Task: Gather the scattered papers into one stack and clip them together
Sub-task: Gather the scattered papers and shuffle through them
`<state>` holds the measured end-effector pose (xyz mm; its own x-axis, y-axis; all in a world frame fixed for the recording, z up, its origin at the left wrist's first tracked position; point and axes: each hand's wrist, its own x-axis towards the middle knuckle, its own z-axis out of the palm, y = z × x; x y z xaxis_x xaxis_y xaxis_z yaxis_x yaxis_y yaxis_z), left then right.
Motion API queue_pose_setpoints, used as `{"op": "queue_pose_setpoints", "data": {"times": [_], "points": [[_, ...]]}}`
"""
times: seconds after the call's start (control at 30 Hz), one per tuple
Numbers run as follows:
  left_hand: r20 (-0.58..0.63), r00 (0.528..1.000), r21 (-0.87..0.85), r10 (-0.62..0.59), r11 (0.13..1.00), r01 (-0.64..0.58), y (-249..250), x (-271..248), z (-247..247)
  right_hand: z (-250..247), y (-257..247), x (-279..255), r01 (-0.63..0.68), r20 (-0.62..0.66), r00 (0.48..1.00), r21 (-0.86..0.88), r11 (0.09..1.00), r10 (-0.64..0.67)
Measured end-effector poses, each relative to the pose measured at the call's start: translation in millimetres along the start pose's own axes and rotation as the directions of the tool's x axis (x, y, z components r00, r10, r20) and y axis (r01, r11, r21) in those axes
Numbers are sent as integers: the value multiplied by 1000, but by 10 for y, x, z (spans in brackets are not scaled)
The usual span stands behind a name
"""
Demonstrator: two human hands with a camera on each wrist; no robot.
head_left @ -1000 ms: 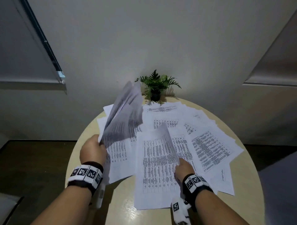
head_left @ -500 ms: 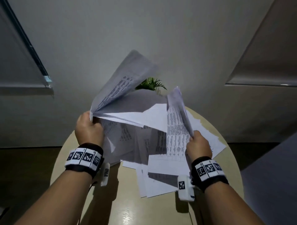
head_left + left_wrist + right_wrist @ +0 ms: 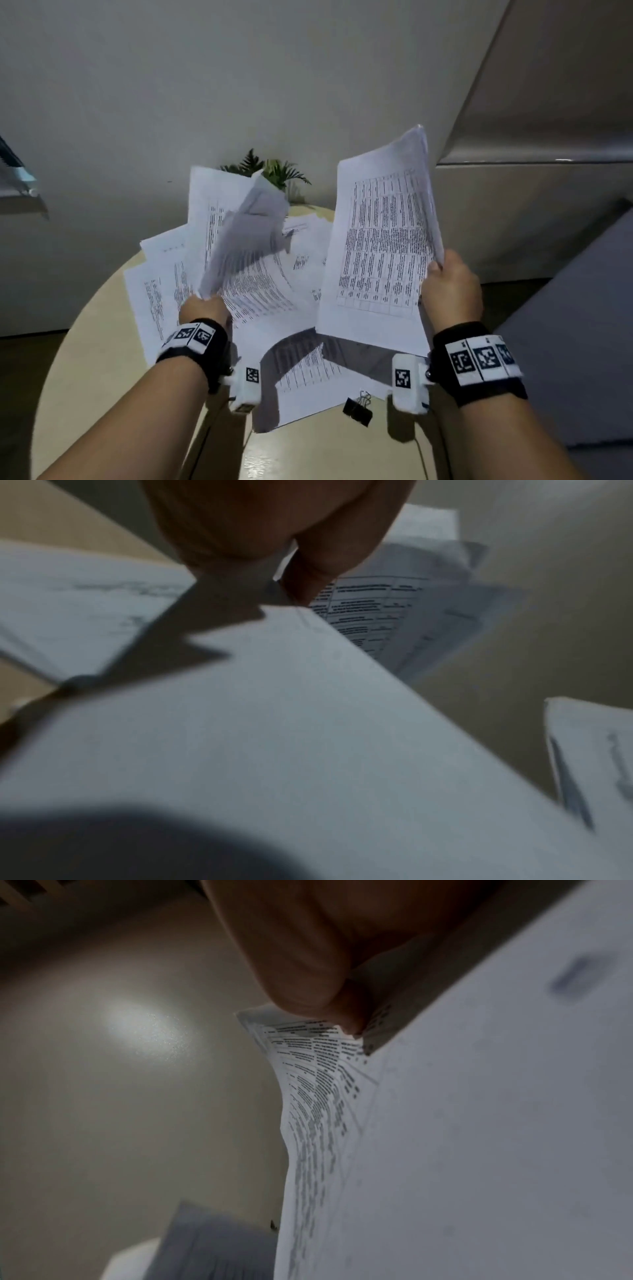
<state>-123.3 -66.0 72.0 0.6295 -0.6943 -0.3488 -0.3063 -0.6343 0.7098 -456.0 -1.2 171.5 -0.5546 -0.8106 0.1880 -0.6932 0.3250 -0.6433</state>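
Note:
My right hand (image 3: 448,287) grips a bundle of printed sheets (image 3: 380,246) by its right edge and holds it upright above the round table (image 3: 96,342). Thumb and fingers pinch those sheets (image 3: 318,1085) in the right wrist view. My left hand (image 3: 202,310) grips a second, bent bunch of papers (image 3: 246,236) by its lower corner, lifted over the left half of the table. In the left wrist view the fingers (image 3: 318,569) pinch paper (image 3: 369,607). More printed sheets (image 3: 161,291) lie loose on the table. A black binder clip (image 3: 358,409) lies near the front edge, below the right-hand bundle.
A small potted fern (image 3: 270,171) stands at the table's far edge against the pale wall (image 3: 274,85). A grey panel (image 3: 548,102) rises at the right. Dark floor (image 3: 20,377) shows to the left of the table.
My right hand has carried its sheets up and to the right, now fully upright. My left hand's bunch has dropped lower. The view has tilted down and the binder clip has come into sight.

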Motion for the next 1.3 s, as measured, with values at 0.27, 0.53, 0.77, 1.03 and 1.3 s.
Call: {"op": "queue_pose_setpoints", "data": {"times": [0.27,0.53,0.77,1.03,1.3], "points": [[260,956,-179,-132,967,182,-364,-54,472,111,122,43,-17,82,997,67,998,11],[252,968,77,-1,997,-19,-263,-233,392,260,62,3,66,108,992,25,998,-68],[529,839,-174,126,984,-39,-321,-310,83,421,-463,-192,299,139,941,89,950,-310],[293,909,-468,296,873,-134,-607,-115,-771,1225,-896,-1058,-11,532,808,443,897,-253],[110,906,-616,410,743,-261,-1036,73,-1652,1635,-1396,-1913,-321,605,756,676,664,-249]]}}
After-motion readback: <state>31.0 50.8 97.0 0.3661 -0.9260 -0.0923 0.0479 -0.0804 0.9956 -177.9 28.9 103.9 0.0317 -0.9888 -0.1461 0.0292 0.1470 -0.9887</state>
